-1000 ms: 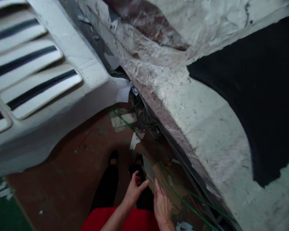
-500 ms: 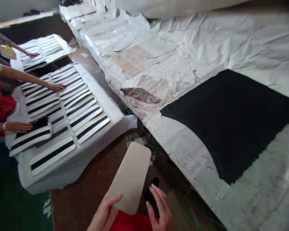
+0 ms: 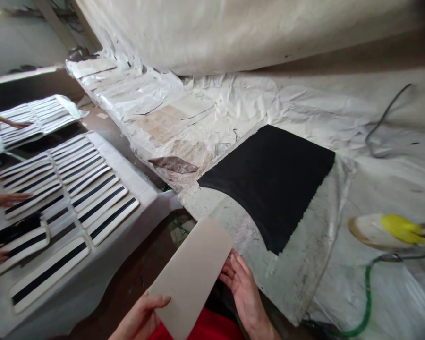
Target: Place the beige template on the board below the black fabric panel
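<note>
A pale beige flat panel (image 3: 194, 274) with rounded corners is held up in front of me, tilted, its plain face towards me. My left hand (image 3: 141, 311) grips its lower left edge, thumb on the face and fingers underneath. At the right edge, my right hand (image 3: 242, 288) has its fingers curled against the panel, the tips partly hidden behind it. Past the panel, a black sheet (image 3: 272, 182) with a curved front edge lies flat on the white-covered bench (image 3: 304, 283).
To the left, a covered table (image 3: 127, 170) carries rows of white strips with black bands (image 3: 49, 269). Another person's hands (image 3: 7, 198) work there. A yellow-and-white spray tool (image 3: 386, 229) with a green hose (image 3: 366, 302) is at the right. A brown scrap (image 3: 173, 164) lies on the bench.
My view has swung right and up, bringing the spray tool into sight. My right hand has moved from beside a dark item onto the panel's right edge. My left hand keeps its grip.
</note>
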{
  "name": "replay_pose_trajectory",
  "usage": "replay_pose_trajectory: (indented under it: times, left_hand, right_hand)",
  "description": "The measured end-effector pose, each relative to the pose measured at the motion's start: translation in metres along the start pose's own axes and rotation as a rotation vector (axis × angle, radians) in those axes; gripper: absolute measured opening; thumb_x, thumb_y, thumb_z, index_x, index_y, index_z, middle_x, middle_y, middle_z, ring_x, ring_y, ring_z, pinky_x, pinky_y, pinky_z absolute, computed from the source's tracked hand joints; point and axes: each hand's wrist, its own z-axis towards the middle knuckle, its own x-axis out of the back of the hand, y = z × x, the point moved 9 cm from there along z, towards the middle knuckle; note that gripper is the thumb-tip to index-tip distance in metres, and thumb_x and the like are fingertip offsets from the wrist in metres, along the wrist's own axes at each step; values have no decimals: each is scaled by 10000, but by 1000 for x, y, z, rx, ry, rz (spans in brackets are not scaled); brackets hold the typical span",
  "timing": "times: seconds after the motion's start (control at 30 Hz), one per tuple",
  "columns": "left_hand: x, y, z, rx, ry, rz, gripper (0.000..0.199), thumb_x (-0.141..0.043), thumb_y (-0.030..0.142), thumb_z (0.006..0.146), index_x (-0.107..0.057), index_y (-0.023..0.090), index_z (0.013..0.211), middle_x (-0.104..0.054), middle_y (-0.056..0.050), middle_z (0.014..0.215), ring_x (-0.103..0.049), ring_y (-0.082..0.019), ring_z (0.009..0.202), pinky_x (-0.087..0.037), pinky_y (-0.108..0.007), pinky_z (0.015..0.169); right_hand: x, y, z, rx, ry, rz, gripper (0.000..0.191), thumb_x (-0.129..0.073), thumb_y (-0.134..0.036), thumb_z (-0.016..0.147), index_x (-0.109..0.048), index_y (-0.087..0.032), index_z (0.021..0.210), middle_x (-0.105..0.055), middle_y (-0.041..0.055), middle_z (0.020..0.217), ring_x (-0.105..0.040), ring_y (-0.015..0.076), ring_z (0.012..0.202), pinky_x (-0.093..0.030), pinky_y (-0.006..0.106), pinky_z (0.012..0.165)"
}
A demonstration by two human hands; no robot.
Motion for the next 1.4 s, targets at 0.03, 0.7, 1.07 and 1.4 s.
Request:
replay_pose_trajectory:
  times: [0.03, 0.7, 1.07, 1.4]
  left_hand:
    - [-12, -1, 7, -5, 1, 13, 702, -705, 97, 644, -475, 80, 1307, -708, -132, 1002, -645, -317, 986, -465, -436, 936]
    - [-191, 157, 161, -118, -506, 1262, 522, -699, 387, 708, -541, 207, 1171, -661, -54, 1025, -610, -241, 969, -471, -334, 833]
    - [-226, 107, 238, -17, -330, 984, 332, -608, 284, 663, -501, 182, 959, -615, -4, 743, -604, -181, 649, -463, -284, 614]
    - [-311, 69, 295, -882, -177, 1585, 491, -478, 215, 766, -392, 214, 1250, -514, -62, 1045, -532, -219, 998, -449, -428, 900]
  right_hand:
    - [3, -3, -2, -1, -15, -10, 469, -566, -482, 842, -478, -207, 1211, -661, 73, 1068, -609, 213, 935, -488, 355, 808]
    - [-1, -116, 30, 33, -136, -781, 188, -495, -121, 610, -579, -189, 763, -596, -44, 750, -536, 145, 756, -326, 228, 607]
    - [140, -120, 74, 128, 426, -364, 275, -589, -431, 712, -563, -207, 869, -629, 10, 851, -557, 203, 849, -399, 269, 682]
    - [240, -131, 92, 301, 860, -596, 316, -529, -509, 770, -602, -219, 872, -647, 39, 801, -591, 231, 752, -445, 350, 696]
